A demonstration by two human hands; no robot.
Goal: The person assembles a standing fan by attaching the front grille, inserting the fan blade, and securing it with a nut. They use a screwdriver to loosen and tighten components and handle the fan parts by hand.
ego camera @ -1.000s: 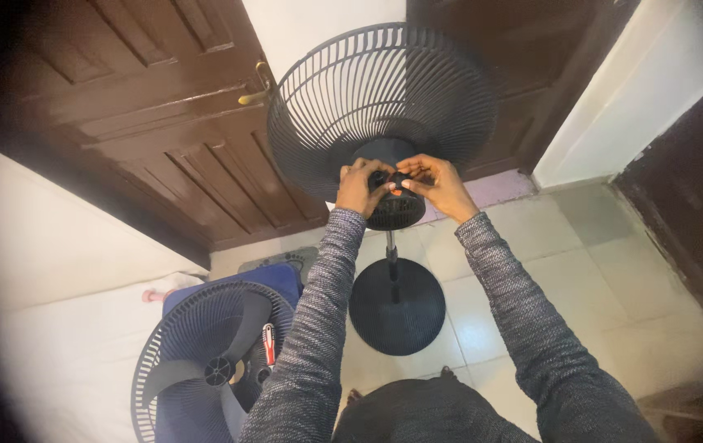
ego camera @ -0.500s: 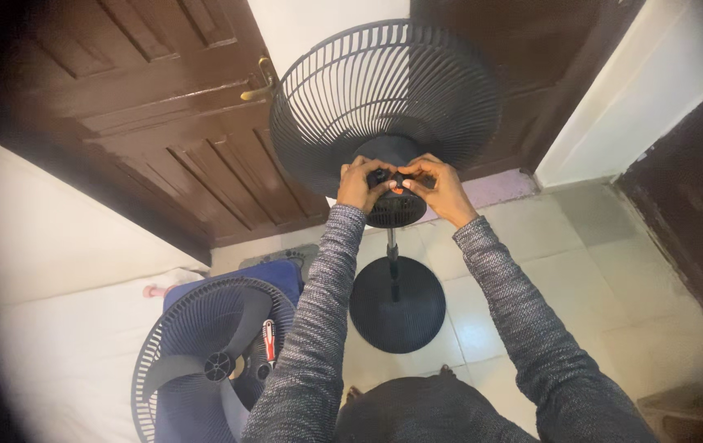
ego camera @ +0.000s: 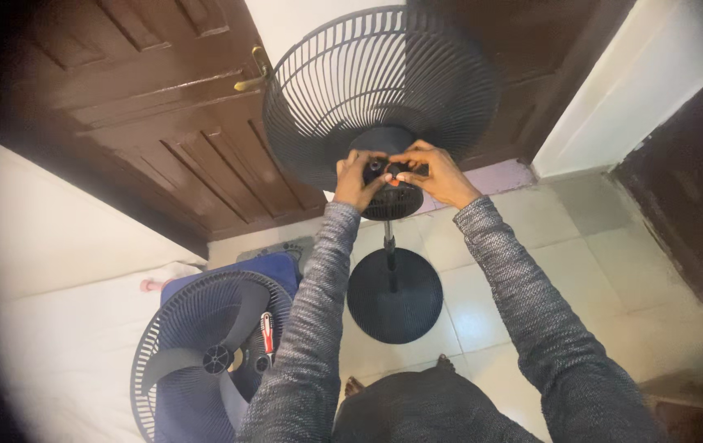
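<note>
Black motor housing gripped by left hand and right hand; grille behind motor housing, blade and red screwdriver below-left.

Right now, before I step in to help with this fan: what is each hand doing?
Left hand: fingers curled on the motor housing behind the rear grille.
Right hand: fingers pinching a small part on the housing top.

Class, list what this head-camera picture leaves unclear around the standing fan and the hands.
- Small part at the black motor housing: covered by the left hand and right hand fingers.
- Each hand's grip: too small to judge.
- Red-handled tool on the detached fan grille: tip too small.
</note>
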